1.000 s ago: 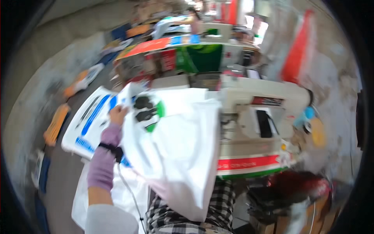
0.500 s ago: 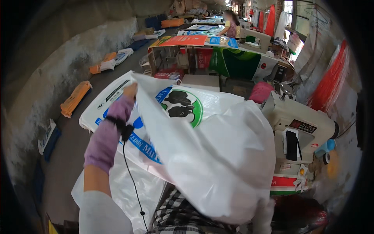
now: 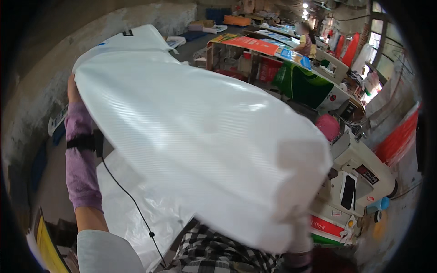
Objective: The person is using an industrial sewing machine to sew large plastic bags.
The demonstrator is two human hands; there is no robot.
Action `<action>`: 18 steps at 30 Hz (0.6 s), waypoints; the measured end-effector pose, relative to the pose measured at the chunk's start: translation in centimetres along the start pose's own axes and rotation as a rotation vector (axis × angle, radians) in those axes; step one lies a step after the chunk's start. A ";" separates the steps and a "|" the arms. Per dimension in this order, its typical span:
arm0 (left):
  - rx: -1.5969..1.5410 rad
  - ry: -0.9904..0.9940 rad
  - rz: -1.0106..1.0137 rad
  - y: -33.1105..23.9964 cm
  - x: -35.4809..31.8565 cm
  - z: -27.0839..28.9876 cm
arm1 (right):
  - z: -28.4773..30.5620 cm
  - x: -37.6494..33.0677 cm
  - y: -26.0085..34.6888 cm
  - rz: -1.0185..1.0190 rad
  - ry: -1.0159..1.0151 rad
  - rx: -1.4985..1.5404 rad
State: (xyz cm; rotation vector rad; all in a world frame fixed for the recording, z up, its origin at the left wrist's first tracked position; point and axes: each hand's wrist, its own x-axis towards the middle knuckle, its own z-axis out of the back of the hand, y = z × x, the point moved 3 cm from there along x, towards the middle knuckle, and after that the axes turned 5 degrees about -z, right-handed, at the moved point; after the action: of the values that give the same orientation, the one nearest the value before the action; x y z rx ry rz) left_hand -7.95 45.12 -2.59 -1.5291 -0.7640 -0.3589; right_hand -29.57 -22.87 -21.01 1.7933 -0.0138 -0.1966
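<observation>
One white sack (image 3: 205,113) left of the sewing machine (image 3: 348,159), clasped edgewise by the left hand (image 3: 72,88), with obscured right hand's grip unclear, apparently being spread, calling next for tautness.

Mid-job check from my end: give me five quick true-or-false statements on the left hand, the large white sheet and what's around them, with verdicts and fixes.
1. The left hand is at the left edge of the large white sheet. True.
2. The sewing machine stands left of the large white sheet. False: the sewing machine stands to the sheet's right.
3. A black band goes around the purple sleeve on the left arm. True.
4. The cloth over the lap is plain red. False: the cloth over the lap is black-and-white checked.
5. Another person is in the background. True.
</observation>
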 end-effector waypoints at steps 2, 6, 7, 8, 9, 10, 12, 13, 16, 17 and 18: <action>-0.558 -0.386 0.253 4.2 -11.1 -2.3 | -5.8 -1.2 -5.4 -0.065 0.743 -0.350; -0.726 -0.146 0.251 3.1 -15.7 0.5 | -16.2 -2.0 -7.4 -0.039 1.154 -0.554; -0.761 -0.283 0.296 4.6 -27.0 -4.8 | -12.6 0.0 -8.9 0.091 0.971 -0.791; -0.719 -0.436 0.313 2.0 -37.3 -7.7 | -9.9 1.6 -8.7 0.017 0.831 -0.977; -0.679 -0.602 0.319 0.8 -37.3 -7.7 | -6.9 2.5 -10.4 -0.161 0.501 -0.675; -0.677 -0.617 0.318 1.4 -37.9 -5.9 | -4.6 5.2 -9.5 0.219 0.266 -0.805; 0.190 -0.401 0.888 4.1 -41.6 0.7 | -6.8 7.8 -5.6 0.567 -0.040 -1.163; 0.214 -0.449 0.893 4.3 -42.8 2.7 | -9.4 8.3 -3.5 0.552 -0.105 -1.417; 0.215 -0.484 0.887 5.8 -40.0 5.4 | -7.3 13.7 -7.0 0.739 0.050 -1.439; 0.341 -0.398 0.829 6.5 -40.3 9.3 | -6.7 14.7 -8.8 0.763 0.084 -1.411; 0.466 -0.312 0.779 6.5 -41.0 13.8 | -5.5 15.1 -10.9 0.698 0.149 -1.345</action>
State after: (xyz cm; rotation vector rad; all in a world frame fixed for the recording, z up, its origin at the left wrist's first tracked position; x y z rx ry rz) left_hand -36.47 48.61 -35.61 -1.3227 -0.3913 0.6095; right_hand -14.92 -16.76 -32.24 0.3871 -0.3190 0.3729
